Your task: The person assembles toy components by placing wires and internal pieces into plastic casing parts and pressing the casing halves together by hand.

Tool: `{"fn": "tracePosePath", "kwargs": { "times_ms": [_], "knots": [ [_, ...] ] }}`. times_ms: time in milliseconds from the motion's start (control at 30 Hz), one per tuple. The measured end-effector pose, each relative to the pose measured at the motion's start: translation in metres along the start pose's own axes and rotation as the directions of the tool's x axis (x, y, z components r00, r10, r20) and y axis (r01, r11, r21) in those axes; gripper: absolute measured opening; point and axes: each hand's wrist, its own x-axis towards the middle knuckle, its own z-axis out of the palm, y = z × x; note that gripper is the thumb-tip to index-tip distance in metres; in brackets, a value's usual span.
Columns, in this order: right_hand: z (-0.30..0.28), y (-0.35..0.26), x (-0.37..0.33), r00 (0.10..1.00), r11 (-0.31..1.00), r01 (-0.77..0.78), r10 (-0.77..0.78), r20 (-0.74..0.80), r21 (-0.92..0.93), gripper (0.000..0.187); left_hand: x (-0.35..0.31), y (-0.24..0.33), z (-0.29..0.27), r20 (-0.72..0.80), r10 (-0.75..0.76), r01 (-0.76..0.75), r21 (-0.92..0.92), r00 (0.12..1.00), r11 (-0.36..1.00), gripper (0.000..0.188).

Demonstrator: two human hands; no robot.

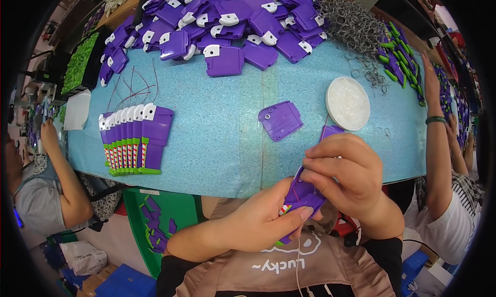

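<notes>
Close to my body, my left hand (274, 214) is wrapped round a purple plastic toy casing (306, 198) that has a red-and-white striped part and a green end. The thumb and fingers of my right hand (346, 173) pinch together over the casing's upper end; what lies between them is hidden. Beyond my right hand, a purple piece (331, 131) with a thin red wire shows partly. A loose purple half-shell (280, 121) lies on the blue tabletop (217, 121) ahead. A round white bowl (348, 79) of small clear pieces stands just past my right hand.
Several finished-looking casings (156, 126) stand fanned in a row at left, wires behind them. Purple-and-white shells (225, 60) are heaped at the back, beside grey metal rings (351, 23). A green bin (135, 214) sits below the table edge. Other people work at both sides.
</notes>
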Motion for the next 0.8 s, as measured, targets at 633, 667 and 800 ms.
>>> {"fn": "tracePosePath", "kwargs": {
  "times_ms": [633, 667, 800],
  "knots": [
    [0.025, 0.014, 0.007, 0.961, 0.981, -0.194, 0.185, 0.204, 0.025, 0.049, -0.016, 0.012, -0.013, -0.429, 0.433, -0.381, 0.206, 0.793, 0.901, 0.034],
    [0.028, 0.010, 0.014, 0.947, 0.911, -0.025, 0.154, 0.284, -0.413, 0.052, -0.020, 0.015, -0.017, -0.458, 0.490, -0.457, 0.188, 0.742, 0.869, 0.032],
    [0.048, -0.003, -0.054, 0.934, 0.879, 0.161, 0.011, 0.357, -0.448, 0.046, -0.026, 0.020, -0.033, -0.484, 0.590, -0.558, 0.227, 0.647, 0.798, 0.033]
  ]
}}
